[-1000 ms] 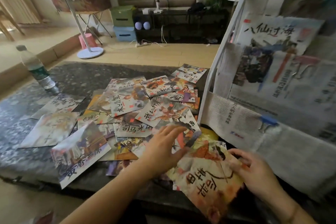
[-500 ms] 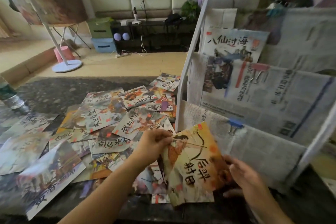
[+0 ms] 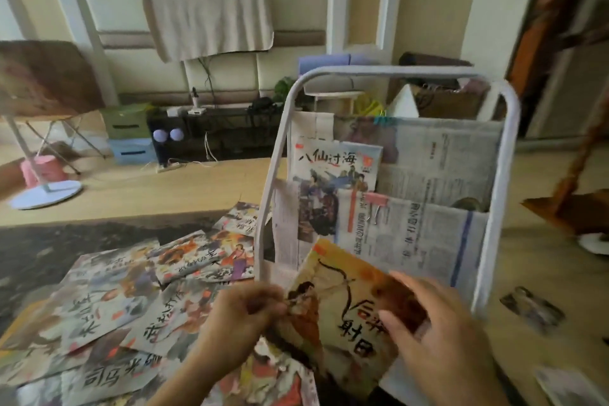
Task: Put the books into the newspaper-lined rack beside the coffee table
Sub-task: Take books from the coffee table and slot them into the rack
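Head view: looking down and forward at a person's two hands, a dark counter [image 3: 43,247] on the left and a white rack [image 3: 509,155] on the right.
Held book: an orange picture book [image 3: 342,300] with an archer on its cover is being held tilted in front of the rack's lowest pocket, its top corner overlapping the newspaper there.
Left grip: the left hand [image 3: 244,316] is pinching the book's left edge between thumb and curled fingers.
Right grip: the right hand [image 3: 438,330] is grasping the book's right side, fingers lying across the cover and hiding part of the title.
Rack: its white tube frame is standing just beside the counter, and newspaper [image 3: 425,231] is lining its stepped pockets.
Book in rack: one blue-and-white book [image 3: 333,181] is already standing upright in the left of a middle pocket.
Clips: a pink clip [image 3: 375,199] is sitting on the newspaper edge just right of that book.
Loose books: many more books [image 3: 131,300] are lying overlapped and fanned on the counter, left of the hands.
Floor: a small picture card [image 3: 532,308] is lying on the floor to the right of the rack.
Background: a beige cloth [image 3: 207,13] is hanging on the far wall, and a pink stool [image 3: 41,170] is standing at far left.
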### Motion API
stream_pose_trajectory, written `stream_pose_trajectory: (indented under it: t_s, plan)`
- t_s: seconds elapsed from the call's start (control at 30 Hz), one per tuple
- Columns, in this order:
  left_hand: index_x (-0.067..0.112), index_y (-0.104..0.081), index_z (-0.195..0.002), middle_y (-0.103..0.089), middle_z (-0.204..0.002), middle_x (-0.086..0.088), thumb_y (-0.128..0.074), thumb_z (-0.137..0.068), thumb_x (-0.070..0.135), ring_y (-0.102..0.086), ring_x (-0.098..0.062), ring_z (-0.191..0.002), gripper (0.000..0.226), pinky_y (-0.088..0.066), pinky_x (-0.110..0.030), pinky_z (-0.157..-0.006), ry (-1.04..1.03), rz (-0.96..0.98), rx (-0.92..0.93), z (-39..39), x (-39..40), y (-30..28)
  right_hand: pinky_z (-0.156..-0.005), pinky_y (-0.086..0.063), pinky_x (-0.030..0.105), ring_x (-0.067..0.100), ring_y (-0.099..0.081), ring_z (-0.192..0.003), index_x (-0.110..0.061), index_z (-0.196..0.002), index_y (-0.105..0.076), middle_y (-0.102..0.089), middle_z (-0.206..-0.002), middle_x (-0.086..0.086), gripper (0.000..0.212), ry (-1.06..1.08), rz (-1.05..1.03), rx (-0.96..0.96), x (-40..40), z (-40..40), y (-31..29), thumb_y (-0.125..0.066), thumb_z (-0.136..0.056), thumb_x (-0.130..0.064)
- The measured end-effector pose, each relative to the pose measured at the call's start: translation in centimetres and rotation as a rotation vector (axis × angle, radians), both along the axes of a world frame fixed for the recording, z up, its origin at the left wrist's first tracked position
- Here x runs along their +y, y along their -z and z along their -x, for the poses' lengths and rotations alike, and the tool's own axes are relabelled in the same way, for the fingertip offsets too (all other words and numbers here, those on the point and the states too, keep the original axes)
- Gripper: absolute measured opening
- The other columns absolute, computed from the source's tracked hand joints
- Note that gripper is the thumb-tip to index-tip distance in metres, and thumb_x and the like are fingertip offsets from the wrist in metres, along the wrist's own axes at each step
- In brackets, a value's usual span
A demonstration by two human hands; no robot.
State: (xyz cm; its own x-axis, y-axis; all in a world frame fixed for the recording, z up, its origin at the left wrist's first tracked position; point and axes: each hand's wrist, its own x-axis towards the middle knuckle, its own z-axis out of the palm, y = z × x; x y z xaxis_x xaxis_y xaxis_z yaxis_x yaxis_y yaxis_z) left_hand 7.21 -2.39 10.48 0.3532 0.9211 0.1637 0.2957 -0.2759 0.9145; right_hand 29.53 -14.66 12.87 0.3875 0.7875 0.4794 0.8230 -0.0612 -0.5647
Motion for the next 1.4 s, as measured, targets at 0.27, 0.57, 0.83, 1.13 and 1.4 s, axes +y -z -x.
stream_pose_trajectory:
  t_s: [0.27, 0.57, 0.83, 1.13, 1.4]
  plan:
    - [0.019, -0.07, -0.09, -0.075, -0.084, 0.001, -0.069, -0.088, 0.015, -0.074, -0.014, -0.08, 0.006, -0.061, -0.032, -0.072, 0.035, -0.188, -0.297, -10.0, 3.3, -11.8, -0.087, -0.037, 0.044, 0.03, -0.057, -0.099, -0.019, -0.131, -0.054, -0.063, -0.111, 0.004, 0.058, 0.121, -0.352, -0.761, 5.5, -5.8, -15.3, -0.076, -0.078, -0.03]
    - [0.016, -0.08, -0.084, -0.075, -0.079, 0.0, -0.066, -0.091, 0.025, -0.068, -0.018, -0.065, 0.017, -0.06, -0.037, -0.063, -0.1, -0.456, 0.094, -18.5, 9.1, -16.6, -0.089, -0.038, 0.047, 0.033, -0.058, -0.101, -0.018, -0.129, -0.046, -0.064, -0.114, 0.007, 0.054, 0.218, -0.285, -0.872, 10.1, -11.6, -18.9, -0.07, -0.082, -0.027]
    - [0.028, -0.079, -0.084, -0.07, -0.066, 0.011, -0.063, -0.09, 0.026, -0.064, -0.008, -0.056, 0.018, -0.059, -0.03, -0.056, -0.179, -0.477, 0.332, -19.4, 9.3, -12.0, -0.088, -0.041, 0.045, 0.029, -0.059, -0.098, -0.016, -0.12, -0.054, -0.063, -0.111, 0.006, 0.038, 0.244, -0.158, -0.966, 11.2, -12.9, -14.8, -0.065, -0.086, -0.03]
    - [0.025, -0.077, -0.076, -0.068, -0.059, 0.009, -0.056, -0.091, 0.033, -0.065, -0.012, -0.062, 0.026, -0.053, -0.05, -0.085, -0.108, -0.419, 0.42, -19.4, 9.0, -9.8, -0.076, -0.046, 0.04, 0.027, -0.054, -0.093, -0.017, -0.11, -0.056, -0.057, -0.103, 0.006, 0.034, 0.312, 0.081, -1.03, 10.9, -12.3, -12.1, -0.07, -0.083, -0.031]
    - [0.032, -0.075, -0.099, -0.073, -0.078, 0.014, -0.056, -0.092, 0.04, -0.07, -0.01, -0.08, 0.022, -0.05, -0.051, -0.091, -0.066, -0.405, 0.342, -19.2, 8.7, -9.2, -0.07, -0.046, 0.04, 0.029, -0.05, -0.095, -0.012, -0.105, -0.059, -0.055, -0.104, 0.009, 0.027, 0.326, 0.137, -1.084, 10.6, -11.8, -10.7, -0.068, -0.085, -0.028]
